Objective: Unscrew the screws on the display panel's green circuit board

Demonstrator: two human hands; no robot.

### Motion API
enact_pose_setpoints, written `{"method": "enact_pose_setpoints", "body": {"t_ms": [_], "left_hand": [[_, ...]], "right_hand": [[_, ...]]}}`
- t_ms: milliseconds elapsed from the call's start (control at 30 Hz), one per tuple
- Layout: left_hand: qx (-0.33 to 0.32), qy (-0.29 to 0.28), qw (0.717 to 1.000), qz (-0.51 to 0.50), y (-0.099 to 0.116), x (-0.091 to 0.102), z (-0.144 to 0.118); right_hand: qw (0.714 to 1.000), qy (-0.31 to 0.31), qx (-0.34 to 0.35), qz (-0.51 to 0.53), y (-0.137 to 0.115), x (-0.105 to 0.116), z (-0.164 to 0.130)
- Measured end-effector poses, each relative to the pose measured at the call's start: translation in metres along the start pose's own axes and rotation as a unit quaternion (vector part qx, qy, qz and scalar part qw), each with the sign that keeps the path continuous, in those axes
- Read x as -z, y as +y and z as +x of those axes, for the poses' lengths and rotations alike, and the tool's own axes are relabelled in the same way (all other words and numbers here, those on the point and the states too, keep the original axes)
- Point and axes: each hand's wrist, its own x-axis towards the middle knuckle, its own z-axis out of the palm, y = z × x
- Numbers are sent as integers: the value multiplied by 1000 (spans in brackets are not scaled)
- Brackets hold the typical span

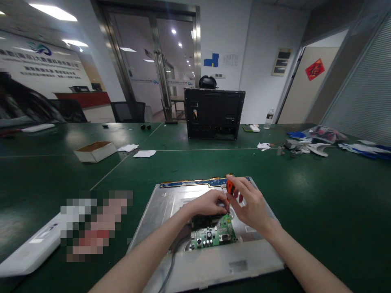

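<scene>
A metal display panel (161, 211) lies flat on the green table, with a blue circuit strip (186, 184) along its far edge. Near its middle is a green circuit board (210, 238), and a grey cable (172, 260) runs from the board's left side towards me. My right hand (249, 199) grips the orange and black handle of a screwdriver (230, 186), whose shaft points down at the board's upper right corner. Beside the shaft, my left hand (210, 202) is closed, fingertips pinched together low over the board; what they hold is hidden.
Further back stand an upright black monitor casing (214, 112) and a water bottle (269, 119). An open cardboard box (95, 152) and papers (145, 154) lie left of centre. A white device (33, 248) is at the near left. Parts and bags (325, 134) clutter the far right.
</scene>
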Motion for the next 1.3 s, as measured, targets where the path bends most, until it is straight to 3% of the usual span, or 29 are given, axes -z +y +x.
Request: {"method": "enact_pose_setpoints", "body": {"t_ms": [267,600,900,1300], "left_hand": [[2,-7,1000,-4,-1,1,1],[4,-6,1000,-6,-2,0,0],[12,-1,1000,5,0,1,-1],[6,-1,1000,12,-2,0,-1]], "right_hand": [[999,25,-23,0,6,-2,-3],[999,-25,-17,13,-1,1,2],[1000,20,-13,10,4,-2,-3],[1000,-7,-18,24,-4,1,1]]}}
